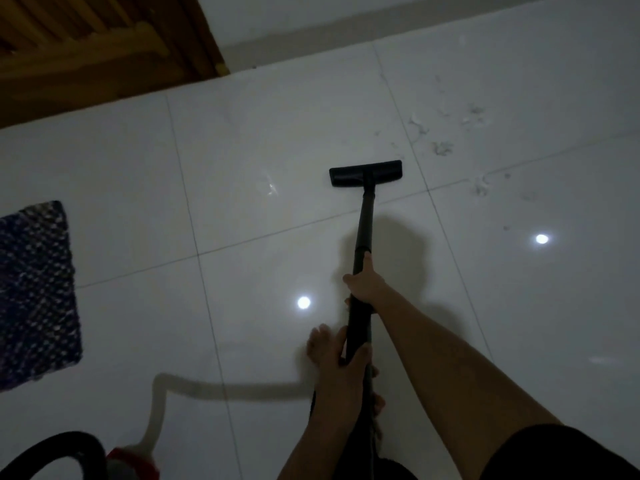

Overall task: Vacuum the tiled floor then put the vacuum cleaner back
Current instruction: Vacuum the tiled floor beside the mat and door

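Note:
The black vacuum wand point(363, 230) runs from my hands out to its flat floor head point(366, 172), which rests on the white tiled floor point(263, 140). My right hand point(365, 285) grips the wand higher up, and my left hand point(341, 367) is wrapped around it lower down. A grey hose point(214, 389) curves left along the floor to the vacuum body point(128, 462), red and black, at the bottom left. Scraps of dust and debris point(446, 140) lie on the tiles to the right of the floor head.
A dark patterned mat point(34, 292) lies at the left edge. A wooden door point(86, 50) and its frame fill the top left, with a wall skirting point(381, 29) along the top. My bare foot point(317, 344) shows behind the left hand. Ceiling lights reflect on the tiles.

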Tool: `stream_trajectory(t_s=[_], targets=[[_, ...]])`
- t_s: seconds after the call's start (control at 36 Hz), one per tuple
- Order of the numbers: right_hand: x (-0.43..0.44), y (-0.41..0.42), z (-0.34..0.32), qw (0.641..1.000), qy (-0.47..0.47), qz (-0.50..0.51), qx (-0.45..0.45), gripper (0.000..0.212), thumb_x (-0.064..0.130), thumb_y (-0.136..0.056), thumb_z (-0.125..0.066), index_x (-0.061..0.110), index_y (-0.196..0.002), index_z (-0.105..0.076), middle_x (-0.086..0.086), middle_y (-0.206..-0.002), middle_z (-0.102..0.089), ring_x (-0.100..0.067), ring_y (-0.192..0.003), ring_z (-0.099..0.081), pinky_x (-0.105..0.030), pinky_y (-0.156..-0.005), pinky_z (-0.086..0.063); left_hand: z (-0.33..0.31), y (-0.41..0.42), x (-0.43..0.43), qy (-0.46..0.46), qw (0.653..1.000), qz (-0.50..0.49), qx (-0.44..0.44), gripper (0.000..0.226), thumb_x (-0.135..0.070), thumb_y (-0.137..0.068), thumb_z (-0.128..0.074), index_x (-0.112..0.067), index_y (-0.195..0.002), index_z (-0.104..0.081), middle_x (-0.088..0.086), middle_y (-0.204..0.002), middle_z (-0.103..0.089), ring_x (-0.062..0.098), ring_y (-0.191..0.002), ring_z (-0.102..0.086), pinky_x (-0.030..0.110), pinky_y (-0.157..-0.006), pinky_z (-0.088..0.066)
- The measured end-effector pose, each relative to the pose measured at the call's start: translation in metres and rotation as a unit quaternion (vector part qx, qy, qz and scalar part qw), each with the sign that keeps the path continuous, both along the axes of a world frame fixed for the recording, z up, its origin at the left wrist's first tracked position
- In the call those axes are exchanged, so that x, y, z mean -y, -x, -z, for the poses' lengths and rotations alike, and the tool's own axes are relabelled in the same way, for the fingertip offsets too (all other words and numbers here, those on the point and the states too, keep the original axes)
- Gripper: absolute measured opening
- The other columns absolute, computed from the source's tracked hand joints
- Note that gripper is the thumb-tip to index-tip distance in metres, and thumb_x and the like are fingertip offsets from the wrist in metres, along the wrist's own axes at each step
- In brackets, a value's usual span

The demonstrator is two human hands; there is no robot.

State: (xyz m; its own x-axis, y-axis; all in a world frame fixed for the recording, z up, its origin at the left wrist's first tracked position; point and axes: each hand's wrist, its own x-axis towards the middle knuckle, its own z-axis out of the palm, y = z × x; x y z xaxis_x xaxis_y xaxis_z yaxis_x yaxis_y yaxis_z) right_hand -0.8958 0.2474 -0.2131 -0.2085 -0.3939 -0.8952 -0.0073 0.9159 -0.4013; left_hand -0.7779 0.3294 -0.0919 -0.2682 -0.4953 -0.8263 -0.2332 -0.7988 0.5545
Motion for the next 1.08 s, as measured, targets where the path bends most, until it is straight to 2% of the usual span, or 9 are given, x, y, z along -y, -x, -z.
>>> stream_trajectory(t_s=[0.17, 0.25, 0.31, 0.42, 0.53, 0.67, 0.72, 0.86, 1.08], targets=[[0.062, -0.009, 0.007, 1.0, -0.013, -0.018, 0.0, 0.081, 0.012, -0.096, -0.044, 0.034, -0.15, 0.012, -0.024, -0.128, -0.049, -0.021, -0.056, -0.056, -0.027, -0.045, -0.047, 0.011, -0.004, 0.059, -0.001, 0.999, -0.038, 0.009, 0.034, -0.015, -0.094, -0.053, -0.031, -0.124, -0.048, 0.019, -0.079, -0.056, 0.019, -0.039, -0.05, 0.022, -0.035, -0.043], [0.085, -0.008, 0.01, 1.0, -0.014, -0.01, 0.0, 0.081, 0.011, -0.095, -0.044, 0.035, -0.15, 0.011, -0.025, -0.127, -0.049, -0.023, -0.056, -0.055, -0.028, -0.045, -0.047, 0.01, -0.001, 0.084, 0.005, 0.999, -0.042, 0.003, 0.032, -0.015, -0.094, -0.053, -0.047, -0.094, -0.05, 0.017, -0.073, -0.056, 0.021, -0.038, -0.047, 0.024, -0.036, -0.044], [0.099, -0.005, 0.012, 1.0, -0.015, -0.01, -0.006, 0.082, 0.011, -0.094, -0.044, 0.035, -0.15, 0.011, -0.025, -0.127, -0.049, -0.023, -0.056, -0.055, -0.028, -0.043, -0.046, 0.01, 0.002, 0.098, 0.015, 0.999, -0.035, -0.005, 0.038, -0.014, -0.094, -0.052, -0.051, -0.087, -0.05, 0.017, -0.072, -0.055, 0.022, -0.039, -0.047, 0.025, -0.038, -0.044], [0.123, 0.01, 0.014, 1.0, -0.016, -0.014, -0.02, 0.081, 0.014, -0.094, -0.045, 0.035, -0.15, 0.01, -0.025, -0.126, -0.051, -0.026, -0.065, -0.058, -0.032, -0.056, -0.053, 0.016, 0.016, 0.119, -0.013, 0.999, -0.039, 0.0, 0.039, -0.017, -0.094, -0.054, -0.055, -0.095, -0.047, 0.016, -0.069, -0.056, 0.023, -0.038, -0.049, 0.025, -0.039, -0.046], [0.153, 0.036, 0.015, 0.999, -0.007, -0.006, -0.037, 0.08, 0.016, -0.094, -0.046, 0.034, -0.151, 0.007, -0.025, -0.124, -0.052, -0.027, -0.069, -0.058, -0.036, -0.061, -0.056, 0.027, 0.038, 0.146, -0.03, 0.999, -0.03, 0.034, 0.053, -0.028, -0.09, -0.061, -0.049, -0.131, -0.037, 0.011, -0.073, -0.067, 0.025, -0.046, -0.056, 0.032, -0.053, -0.049], [0.183, 0.071, 0.017, 0.998, -0.001, -0.006, -0.06, 0.077, 0.016, -0.094, -0.045, 0.035, -0.151, 0.003, -0.022, -0.119, -0.054, -0.024, -0.062, -0.057, -0.037, -0.065, -0.056, 0.03, 0.077, 0.183, -0.012, 1.0, -0.013, 0.019, 0.051, -0.02, -0.094, -0.054, -0.036, -0.136, -0.032, 0.016, -0.09, -0.066, 0.015, -0.051, -0.055, 0.023, -0.049, -0.048], [0.195, 0.09, 0.017, 0.998, -0.005, -0.006, -0.069, 0.078, 0.016, -0.093, -0.045, 0.037, -0.151, 0.002, -0.02, -0.114, -0.054, -0.026, -0.064, -0.058, -0.037, -0.067, -0.058, 0.029, 0.097, 0.195, -0.025, 0.999, -0.023, 0.007, 0.047, -0.019, -0.094, -0.053, -0.039, -0.133, -0.034, 0.012, -0.079, -0.065, 0.015, -0.046, -0.054, 0.023, -0.045, -0.048], [0.221, 0.142, 0.015, 0.997, 0.012, -0.002, -0.074, 0.077, 0.015, -0.094, -0.046, 0.035, -0.152, 0.0, -0.017, -0.106, -0.055, -0.021, -0.056, -0.055, -0.03, -0.052, -0.053, 0.023, 0.148, 0.224, -0.028, 0.999, -0.032, -0.008, 0.036, -0.021, -0.095, -0.052, -0.051, -0.106, -0.037, 0.007, -0.07, -0.062, 0.02, -0.04, -0.052, 0.023, -0.039, -0.045], [0.271, 0.201, 0.014, 0.997, 0.031, -0.001, -0.069, 0.077, 0.016, -0.094, -0.047, 0.033, -0.152, 0.001, -0.014, -0.101, -0.053, -0.02, -0.057, -0.055, -0.034, -0.059, -0.055, 0.028, 0.205, 0.274, -0.019, 0.999, -0.035, -0.014, 0.036, -0.02, -0.094, -0.054, -0.055, -0.094, -0.046, -0.001, -0.06, -0.063, 0.017, -0.043, -0.052, 0.028, -0.047, -0.044]])
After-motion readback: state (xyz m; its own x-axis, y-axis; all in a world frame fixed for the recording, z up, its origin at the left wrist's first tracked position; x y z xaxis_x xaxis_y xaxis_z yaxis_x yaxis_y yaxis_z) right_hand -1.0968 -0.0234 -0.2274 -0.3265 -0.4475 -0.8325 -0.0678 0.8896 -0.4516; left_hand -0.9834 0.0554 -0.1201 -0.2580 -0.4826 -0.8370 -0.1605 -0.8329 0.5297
